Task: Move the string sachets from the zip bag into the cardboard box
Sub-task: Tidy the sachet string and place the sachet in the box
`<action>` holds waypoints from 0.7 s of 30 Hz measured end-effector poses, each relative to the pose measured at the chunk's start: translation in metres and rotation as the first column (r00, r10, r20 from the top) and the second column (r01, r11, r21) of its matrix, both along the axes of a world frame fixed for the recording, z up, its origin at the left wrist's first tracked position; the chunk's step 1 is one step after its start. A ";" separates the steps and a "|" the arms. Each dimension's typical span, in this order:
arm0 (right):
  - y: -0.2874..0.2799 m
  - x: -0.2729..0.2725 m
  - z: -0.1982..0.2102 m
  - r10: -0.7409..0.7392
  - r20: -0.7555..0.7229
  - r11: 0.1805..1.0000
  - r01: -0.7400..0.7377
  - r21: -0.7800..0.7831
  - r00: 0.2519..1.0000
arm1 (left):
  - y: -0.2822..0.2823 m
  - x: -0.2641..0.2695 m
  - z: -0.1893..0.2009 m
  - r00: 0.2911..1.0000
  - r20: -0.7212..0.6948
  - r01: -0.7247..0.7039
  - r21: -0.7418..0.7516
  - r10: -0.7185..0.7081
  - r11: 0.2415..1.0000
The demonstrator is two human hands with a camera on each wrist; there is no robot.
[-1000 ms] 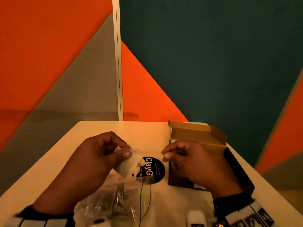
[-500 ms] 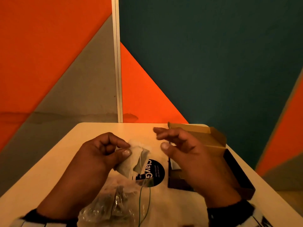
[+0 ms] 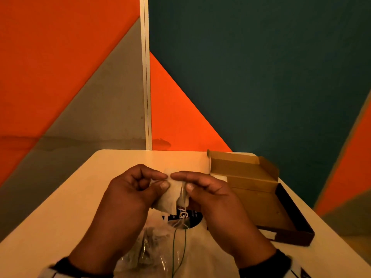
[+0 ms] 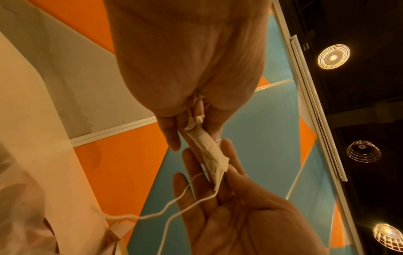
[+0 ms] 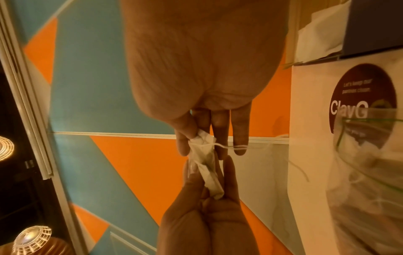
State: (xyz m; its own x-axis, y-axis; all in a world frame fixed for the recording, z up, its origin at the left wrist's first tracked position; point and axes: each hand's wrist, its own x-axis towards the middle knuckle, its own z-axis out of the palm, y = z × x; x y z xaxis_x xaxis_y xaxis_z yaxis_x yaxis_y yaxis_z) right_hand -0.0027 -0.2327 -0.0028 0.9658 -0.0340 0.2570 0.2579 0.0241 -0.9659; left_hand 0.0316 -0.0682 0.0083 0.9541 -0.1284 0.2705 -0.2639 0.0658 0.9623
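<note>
Sachet [image 3: 174,194], limp, light paper with trailing string [image 4: 174,201], pinched at opposite edges by left hand [image 3: 128,199] and right hand [image 3: 216,201]; likely best gripped by its body.

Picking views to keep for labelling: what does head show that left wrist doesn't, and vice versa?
Head only: the open cardboard box beside the right hand, the zip bag lying on the table, and the backs of both hands. Left wrist only: the sachet's white string trailing down, the palm sides, and the ceiling lamps. Both: the left hand and right hand pinching one sachet between them.
</note>
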 end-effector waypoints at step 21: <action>-0.017 -0.003 0.002 0.017 -0.034 0.929 -0.028 -0.370 0.999 | -0.001 -0.012 0.009 0.996 0.085 -0.039 0.310 0.012 0.950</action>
